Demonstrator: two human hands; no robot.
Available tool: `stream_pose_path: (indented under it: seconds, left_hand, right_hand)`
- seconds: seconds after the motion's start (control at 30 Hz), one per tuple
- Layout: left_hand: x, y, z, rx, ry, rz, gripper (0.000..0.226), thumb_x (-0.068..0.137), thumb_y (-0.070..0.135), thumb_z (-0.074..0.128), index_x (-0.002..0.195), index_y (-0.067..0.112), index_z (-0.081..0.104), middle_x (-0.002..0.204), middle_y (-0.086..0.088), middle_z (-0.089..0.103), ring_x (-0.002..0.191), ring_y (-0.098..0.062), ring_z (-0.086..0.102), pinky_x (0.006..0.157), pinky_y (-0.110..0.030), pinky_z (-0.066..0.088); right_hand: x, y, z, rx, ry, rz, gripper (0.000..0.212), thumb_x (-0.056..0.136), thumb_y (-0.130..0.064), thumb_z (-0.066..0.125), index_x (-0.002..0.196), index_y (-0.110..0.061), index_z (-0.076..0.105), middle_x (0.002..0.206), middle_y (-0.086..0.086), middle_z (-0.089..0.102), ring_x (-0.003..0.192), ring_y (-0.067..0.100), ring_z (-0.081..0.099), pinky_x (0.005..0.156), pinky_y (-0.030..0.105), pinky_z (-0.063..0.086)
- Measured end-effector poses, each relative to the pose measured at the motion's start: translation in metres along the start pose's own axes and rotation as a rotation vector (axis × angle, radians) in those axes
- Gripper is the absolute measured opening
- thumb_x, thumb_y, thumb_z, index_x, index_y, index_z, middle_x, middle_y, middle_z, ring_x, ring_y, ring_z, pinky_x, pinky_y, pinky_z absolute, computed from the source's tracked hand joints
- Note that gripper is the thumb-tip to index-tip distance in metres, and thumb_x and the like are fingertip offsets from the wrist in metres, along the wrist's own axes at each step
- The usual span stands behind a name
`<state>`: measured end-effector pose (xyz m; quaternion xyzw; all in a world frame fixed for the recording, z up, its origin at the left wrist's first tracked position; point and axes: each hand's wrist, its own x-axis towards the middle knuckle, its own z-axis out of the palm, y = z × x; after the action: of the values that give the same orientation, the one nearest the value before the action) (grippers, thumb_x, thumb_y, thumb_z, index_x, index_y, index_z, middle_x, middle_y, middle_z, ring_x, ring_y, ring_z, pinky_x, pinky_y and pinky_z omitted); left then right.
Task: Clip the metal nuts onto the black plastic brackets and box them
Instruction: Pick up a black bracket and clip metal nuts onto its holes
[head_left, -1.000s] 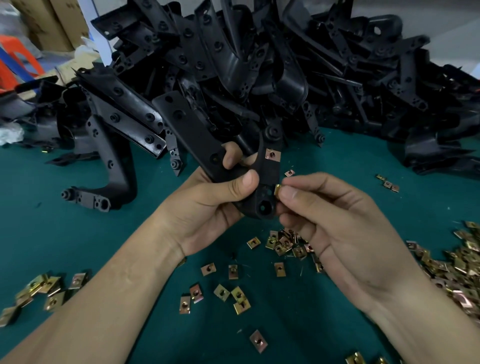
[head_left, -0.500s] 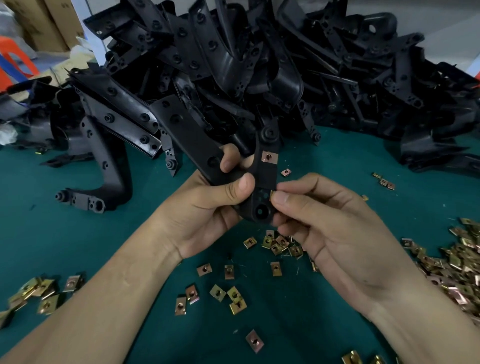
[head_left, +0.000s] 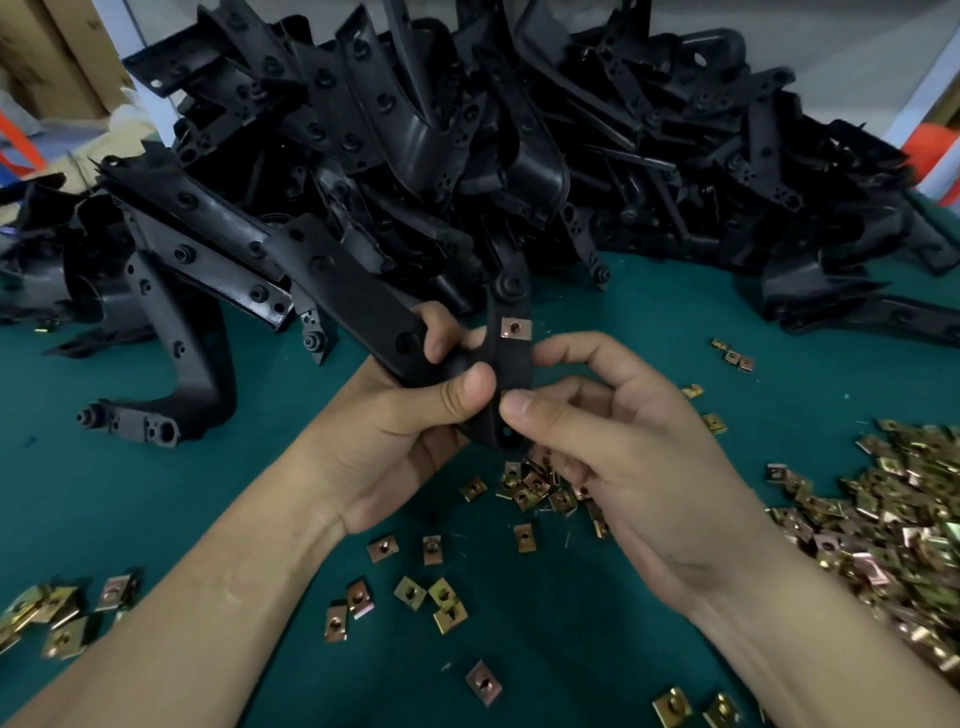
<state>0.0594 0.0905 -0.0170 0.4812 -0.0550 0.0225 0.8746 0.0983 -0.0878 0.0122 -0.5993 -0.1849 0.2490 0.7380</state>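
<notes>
Above the green table (head_left: 649, 332), in front of the pile of brackets (head_left: 467, 130), our left hand (head_left: 395, 436) grips the bracket (head_left: 358, 306) as it did a second ago. Our right hand (head_left: 639, 467) has closed in. Its thumb and forefinger now pinch the bracket's lower end, hiding the second nut, which we judge is seating. A clipped nut (head_left: 516, 328) sits higher up, and loose nuts (head_left: 893, 540) lie on the table.

L hand (head_left: 410, 431), R hand (head_left: 639, 467) — both bare, nails short.
</notes>
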Motion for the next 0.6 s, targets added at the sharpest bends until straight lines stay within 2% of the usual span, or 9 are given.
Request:
stream_pose_path:
  seconds: [0.1,0.2,0.27,0.4,0.5,0.6]
  left_hand:
    - [0.001,-0.003,0.002,0.069,0.071,0.078,0.048,0.078,0.007,0.082,0.081,0.021,0.036,0.101,-0.007,0.071,0.098,-0.023,0.070,0.077,-0.032,0.060]
    - [0.001,-0.006,0.010,0.121,0.131,0.134,0.039,0.085,0.000,0.066,0.079,0.019,0.033,0.090,0.001,0.069,0.092,-0.016,0.068,0.073,-0.026,0.058]
    - [0.001,-0.006,0.018,0.138,0.134,0.167,0.035,0.086,0.001,0.060,0.079,0.018,0.030,0.088,0.001,0.067,0.093,-0.016,0.067,0.075,-0.026,0.058]
    - [0.001,-0.005,0.041,0.108,0.076,0.201,0.035,0.090,-0.002,0.056,0.082,0.016,0.027,0.095,-0.011,0.067,0.096,-0.021,0.070,0.074,-0.025,0.057]
    - [0.000,-0.009,0.065,0.069,-0.019,0.140,0.032,0.093,-0.004,0.049,0.083,0.015,0.025,0.100,-0.013,0.072,0.104,-0.028,0.072,0.077,-0.031,0.059]
    - [-0.003,-0.016,0.089,0.028,-0.048,0.069,0.036,0.091,-0.004,0.056,0.082,0.015,0.027,0.108,-0.024,0.069,0.110,-0.040,0.070,0.077,-0.032,0.059]
  right_hand:
    - [0.000,-0.002,-0.002,-0.340,0.077,-0.107,0.026,0.086,-0.019,0.079,0.106,-0.034,0.070,0.090,-0.009,0.076,0.086,0.003,0.071,0.075,0.021,0.057]
    - [-0.002,-0.007,0.000,-0.527,0.139,-0.172,0.030,0.082,-0.028,0.083,0.108,-0.037,0.070,0.101,-0.017,0.072,0.098,-0.002,0.066,0.081,0.019,0.054]
    - [-0.004,-0.013,0.001,-0.557,0.174,-0.193,0.029,0.080,-0.025,0.084,0.105,-0.033,0.072,0.096,-0.016,0.071,0.093,-0.003,0.067,0.080,0.018,0.055]
    - [-0.017,-0.029,-0.005,-0.648,0.243,-0.285,0.029,0.081,-0.019,0.080,0.106,-0.030,0.072,0.086,-0.017,0.072,0.087,-0.007,0.066,0.074,0.007,0.049]
    - [-0.037,-0.043,-0.018,-0.621,0.246,-0.261,0.037,0.079,-0.021,0.080,0.112,-0.034,0.070,0.085,-0.015,0.073,0.085,-0.005,0.067,0.072,0.008,0.049]
    - [-0.062,-0.052,-0.034,-0.612,0.260,-0.250,0.034,0.079,-0.018,0.079,0.108,-0.035,0.073,0.084,-0.016,0.074,0.083,-0.002,0.070,0.069,0.011,0.050]
